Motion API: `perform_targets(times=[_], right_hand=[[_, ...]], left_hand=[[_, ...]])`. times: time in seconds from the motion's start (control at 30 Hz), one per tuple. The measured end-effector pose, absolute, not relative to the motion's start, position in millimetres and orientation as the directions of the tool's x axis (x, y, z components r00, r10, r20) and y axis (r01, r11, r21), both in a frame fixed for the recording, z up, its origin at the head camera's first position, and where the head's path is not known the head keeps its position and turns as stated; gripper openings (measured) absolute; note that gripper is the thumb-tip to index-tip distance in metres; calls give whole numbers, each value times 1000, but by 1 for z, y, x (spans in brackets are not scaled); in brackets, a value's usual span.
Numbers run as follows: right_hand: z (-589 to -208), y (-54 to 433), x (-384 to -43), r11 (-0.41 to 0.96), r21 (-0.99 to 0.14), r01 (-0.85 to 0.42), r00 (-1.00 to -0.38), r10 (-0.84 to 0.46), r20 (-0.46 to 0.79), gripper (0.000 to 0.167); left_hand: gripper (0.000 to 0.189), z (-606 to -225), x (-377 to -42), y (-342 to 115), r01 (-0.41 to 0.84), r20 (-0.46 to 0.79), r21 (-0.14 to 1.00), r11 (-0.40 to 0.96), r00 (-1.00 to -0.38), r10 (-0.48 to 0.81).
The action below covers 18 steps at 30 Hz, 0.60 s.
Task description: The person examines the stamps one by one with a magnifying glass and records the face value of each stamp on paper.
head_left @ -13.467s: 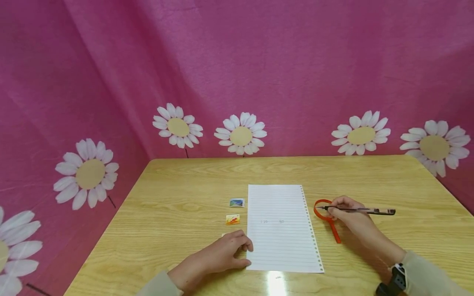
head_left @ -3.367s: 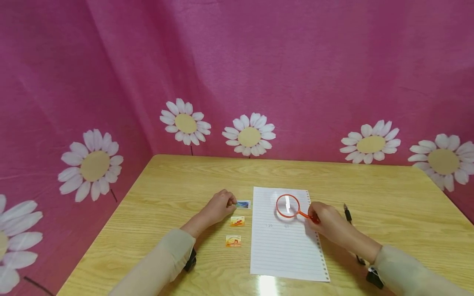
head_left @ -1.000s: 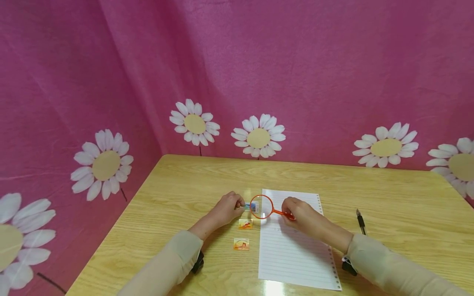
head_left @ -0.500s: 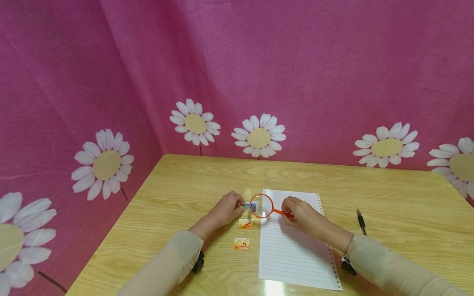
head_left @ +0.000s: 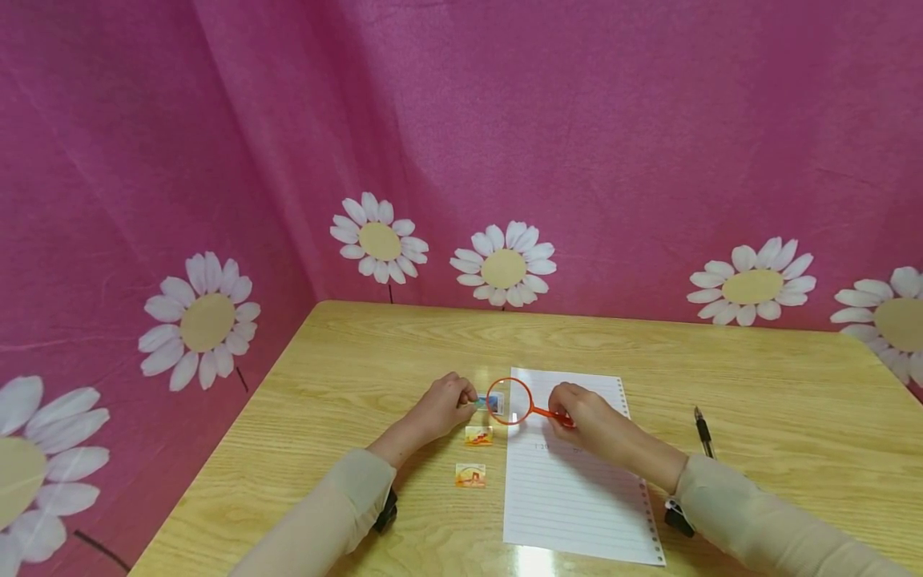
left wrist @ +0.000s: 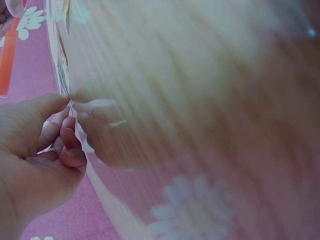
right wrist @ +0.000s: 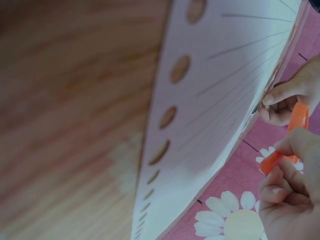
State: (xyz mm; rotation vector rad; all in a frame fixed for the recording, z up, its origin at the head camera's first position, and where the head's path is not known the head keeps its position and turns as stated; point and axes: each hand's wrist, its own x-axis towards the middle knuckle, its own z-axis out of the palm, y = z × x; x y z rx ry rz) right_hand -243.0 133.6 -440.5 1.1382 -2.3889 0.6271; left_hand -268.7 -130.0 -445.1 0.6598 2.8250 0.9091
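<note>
My left hand (head_left: 443,406) pinches the left edge of a small blue stamp (head_left: 481,402) between thumb and forefinger; the left wrist view shows the fingertips together at its edge. My right hand (head_left: 587,418) grips the handle of an orange-red magnifying glass (head_left: 541,412). Its round lens overlaps the stamp's right end and the paper's left margin in the head view. Under my right hand lies a lined sheet of paper (head_left: 562,505) with handwritten figures partway down. In the right wrist view the magnifying glass (right wrist: 299,117) sits between thumb and fingers, close to the other hand.
Two yellow-orange stamps, one (head_left: 479,436) just below the blue one and another (head_left: 470,475) lower down, lie left of the paper. A black pen (head_left: 703,433) rests to its right, partly behind my right forearm. A pink flowered cloth (head_left: 613,160) hangs behind the wooden table (head_left: 404,344).
Earlier my right hand held the pen, now on the table; it took up the magnifying glass and brought it left to the blue stamp. My left hand left the paper's edge for that stamp.
</note>
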Motion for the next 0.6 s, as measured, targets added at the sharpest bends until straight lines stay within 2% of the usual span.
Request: perform_targets(times=[0.13,0.37,0.6], right_hand=[[-439,135,-242,562,-217,-798,-578,-611,541,27],[-439,137,-242,564,-198,-802,-566,-611,553,27],[-439,140,-241,551,-197,-811,-552,-606,573,28]], left_hand=[[4,-446,-270,-130,379,38,583,719,-896,442],[4,-450,-272,-134,459,131,577,675,-868,478],[4,-446,-269,-130,419,104,564,712,-891,442]])
